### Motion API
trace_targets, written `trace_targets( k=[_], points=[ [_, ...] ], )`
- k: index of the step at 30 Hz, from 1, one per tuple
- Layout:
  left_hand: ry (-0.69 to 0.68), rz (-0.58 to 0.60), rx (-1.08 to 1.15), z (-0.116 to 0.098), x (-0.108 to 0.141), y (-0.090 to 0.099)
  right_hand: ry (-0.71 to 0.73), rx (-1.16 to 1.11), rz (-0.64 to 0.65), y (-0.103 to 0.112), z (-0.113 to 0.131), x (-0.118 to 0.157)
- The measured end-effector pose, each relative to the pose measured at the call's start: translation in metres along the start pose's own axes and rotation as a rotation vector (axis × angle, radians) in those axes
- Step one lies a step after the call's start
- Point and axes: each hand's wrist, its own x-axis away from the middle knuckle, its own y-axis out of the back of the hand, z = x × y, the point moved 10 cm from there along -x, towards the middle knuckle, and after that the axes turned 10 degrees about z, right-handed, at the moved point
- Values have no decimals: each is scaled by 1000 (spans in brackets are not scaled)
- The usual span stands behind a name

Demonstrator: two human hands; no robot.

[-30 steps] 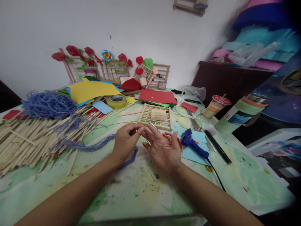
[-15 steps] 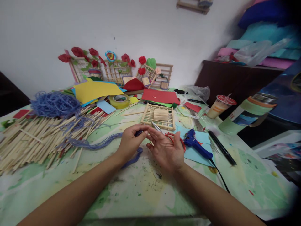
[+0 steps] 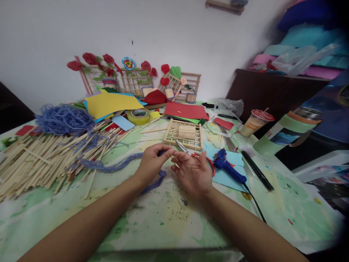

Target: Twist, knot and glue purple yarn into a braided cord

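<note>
My left hand [image 3: 153, 162] is closed around a bundle of blue-purple yarn [image 3: 117, 167], which trails left across the table and loops out below the hand. My right hand [image 3: 193, 171] lies palm up beside it, fingers loosely extended, its fingertips meeting the left fingertips. No object shows on the right palm. Just beyond the hands are red-handled scissors [image 3: 182, 146], partly hidden by the right hand. Behind them lies a small lattice frame of wooden sticks [image 3: 183, 134] with a panel of short sticks on it.
Loose sticks [image 3: 40, 163] and a yarn heap [image 3: 64, 119] fill the left side. A blue glue gun [image 3: 229, 167] rests on light-blue paper to the right, near a black pen [image 3: 257, 171], a drink cup [image 3: 256, 123] and a bottle [image 3: 289, 131]. Stick frames with paper flowers stand against the wall.
Both hands stay nearly in place. The right hand's fingers have curled in slightly and its thumb has shifted a little; the left hand keeps hold of the yarn.
</note>
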Motion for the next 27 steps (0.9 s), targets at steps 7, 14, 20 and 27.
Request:
trace_targets(
  k=[7, 14, 20, 27],
  points=[
    [-48, -21, -42, -9, 0, 2, 95, 186, 55, -2, 6, 0],
    [-2, -206, -41, 3, -3, 30, 361, 933, 48, -13, 35, 17],
    [-51, -113, -131, -5, -4, 18, 312, 1285, 23, -18, 33, 15],
    [-32, 25, -121, -1, -4, -3, 145, 1589, 62, -19, 12, 9]
  ],
)
